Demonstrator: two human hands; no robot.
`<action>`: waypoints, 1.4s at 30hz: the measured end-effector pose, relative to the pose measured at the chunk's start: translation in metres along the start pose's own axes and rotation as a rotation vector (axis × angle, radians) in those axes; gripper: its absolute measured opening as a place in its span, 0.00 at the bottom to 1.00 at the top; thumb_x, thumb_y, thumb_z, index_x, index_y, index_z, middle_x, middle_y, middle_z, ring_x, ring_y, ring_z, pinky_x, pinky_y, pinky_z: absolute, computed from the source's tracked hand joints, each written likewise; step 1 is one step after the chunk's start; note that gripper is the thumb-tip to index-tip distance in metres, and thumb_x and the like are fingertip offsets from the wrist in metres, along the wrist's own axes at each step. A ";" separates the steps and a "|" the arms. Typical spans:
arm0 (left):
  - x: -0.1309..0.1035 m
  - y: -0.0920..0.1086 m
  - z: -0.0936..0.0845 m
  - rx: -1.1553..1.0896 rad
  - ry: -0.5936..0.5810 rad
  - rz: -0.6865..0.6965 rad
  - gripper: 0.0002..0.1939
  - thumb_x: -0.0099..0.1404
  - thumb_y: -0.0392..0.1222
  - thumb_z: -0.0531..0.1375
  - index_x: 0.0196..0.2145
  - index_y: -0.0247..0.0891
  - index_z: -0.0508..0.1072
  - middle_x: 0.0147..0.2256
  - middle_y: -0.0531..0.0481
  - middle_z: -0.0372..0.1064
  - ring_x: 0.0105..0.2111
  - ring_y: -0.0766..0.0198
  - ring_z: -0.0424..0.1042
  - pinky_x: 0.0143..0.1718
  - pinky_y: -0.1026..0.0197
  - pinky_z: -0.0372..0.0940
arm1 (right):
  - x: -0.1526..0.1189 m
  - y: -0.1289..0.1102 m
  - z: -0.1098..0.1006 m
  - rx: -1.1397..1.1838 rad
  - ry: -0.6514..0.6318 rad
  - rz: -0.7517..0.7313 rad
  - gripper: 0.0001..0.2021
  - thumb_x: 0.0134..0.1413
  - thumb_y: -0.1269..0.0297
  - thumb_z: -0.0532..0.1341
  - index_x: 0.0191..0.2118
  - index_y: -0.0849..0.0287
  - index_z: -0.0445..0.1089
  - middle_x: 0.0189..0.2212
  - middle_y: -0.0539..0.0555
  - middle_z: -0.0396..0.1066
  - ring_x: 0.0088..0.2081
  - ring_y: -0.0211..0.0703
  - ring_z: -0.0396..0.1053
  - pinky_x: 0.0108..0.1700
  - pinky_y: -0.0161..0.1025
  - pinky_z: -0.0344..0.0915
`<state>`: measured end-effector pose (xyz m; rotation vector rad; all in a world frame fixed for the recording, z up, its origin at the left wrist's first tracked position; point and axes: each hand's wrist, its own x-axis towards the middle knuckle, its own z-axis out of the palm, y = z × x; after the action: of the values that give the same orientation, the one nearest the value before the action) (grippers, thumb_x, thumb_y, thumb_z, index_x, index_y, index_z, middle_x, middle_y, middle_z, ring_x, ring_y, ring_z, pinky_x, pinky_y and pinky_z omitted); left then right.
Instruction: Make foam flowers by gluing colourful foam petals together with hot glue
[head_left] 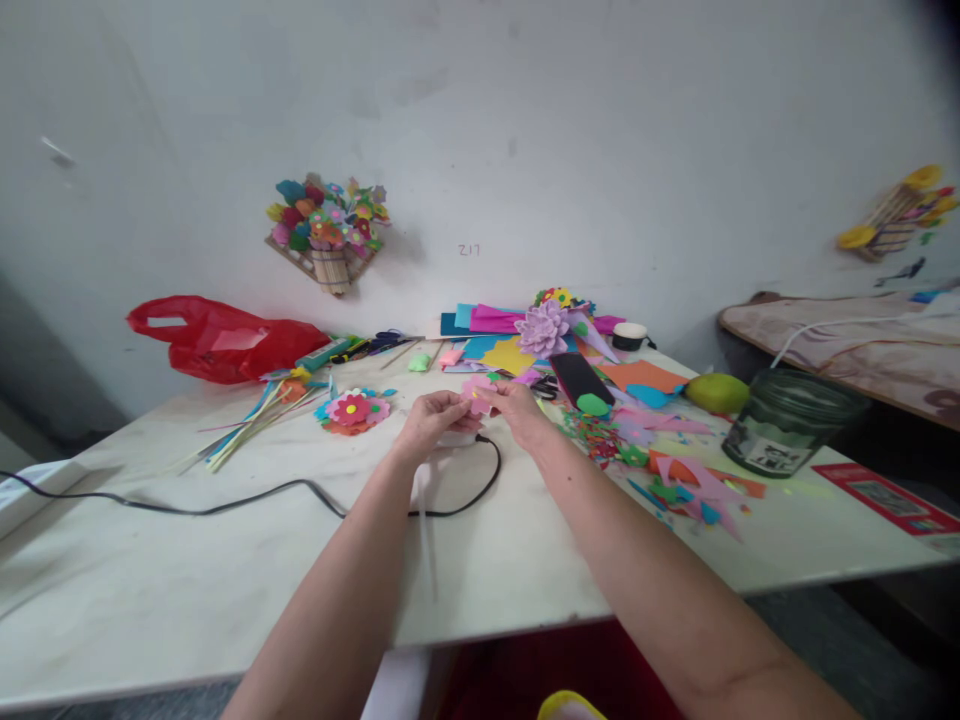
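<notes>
Yellow-edged cloth (570,706) shows nearest me, cut off at the bottom, against dark red fabric (525,665) past the edge of the bench (495,590). At far left, the white box (34,495) runs out of view, so I can't tell what it is for sure; the black cord (202,512) crosses from beside it and passes behind my left forearm. Farther back sits the red plastic bag (202,340), with something pink inside and the rest hidden by its folds. Thin pale stems (240,430) lie in front of it, and next comes the layered foam flower (351,409).

Mid-bench, my left hand (436,422) and right hand (517,405) pinch the small pink flower (478,393) between them, fingertips covering part of it. Under them, the white tool (459,438) is mostly hidden; a clear stick (427,535) reaches toward me, and the cord loops from the tool's right side.

To the right, the green foam piece (592,404) overlaps the dark phone (581,380). Foam scraps (697,480) crowd the bench around my right forearm. Beyond are the green fruit (716,393) and the green jar (784,425), whose contents I can't make out, then the red card (885,497).
</notes>
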<state>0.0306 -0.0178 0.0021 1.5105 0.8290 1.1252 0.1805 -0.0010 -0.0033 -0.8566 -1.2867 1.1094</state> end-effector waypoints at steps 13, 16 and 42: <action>0.000 0.002 0.002 0.015 -0.014 -0.002 0.16 0.50 0.50 0.62 0.28 0.32 0.71 0.26 0.46 0.73 0.28 0.61 0.73 0.33 0.59 0.68 | -0.003 -0.006 0.001 0.048 0.041 0.047 0.13 0.34 0.54 0.64 0.20 0.60 0.70 0.16 0.47 0.63 0.20 0.32 0.57 0.24 0.33 0.52; 0.000 0.001 0.002 0.010 -0.009 0.002 0.15 0.51 0.49 0.62 0.28 0.32 0.71 0.26 0.46 0.73 0.28 0.61 0.73 0.33 0.59 0.68 | -0.005 -0.008 0.002 0.043 0.051 0.050 0.14 0.35 0.53 0.64 0.21 0.60 0.70 0.17 0.47 0.64 0.20 0.32 0.58 0.24 0.33 0.52; 0.001 0.000 0.001 -0.002 0.001 -0.001 0.16 0.50 0.51 0.62 0.27 0.33 0.70 0.26 0.44 0.73 0.27 0.61 0.73 0.33 0.59 0.68 | -0.002 -0.002 0.003 0.039 0.028 0.003 0.15 0.37 0.52 0.63 0.19 0.61 0.67 0.16 0.46 0.61 0.20 0.31 0.56 0.23 0.33 0.52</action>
<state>0.0319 -0.0170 0.0026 1.5085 0.8287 1.1259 0.1784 -0.0035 -0.0014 -0.8426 -1.2371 1.1176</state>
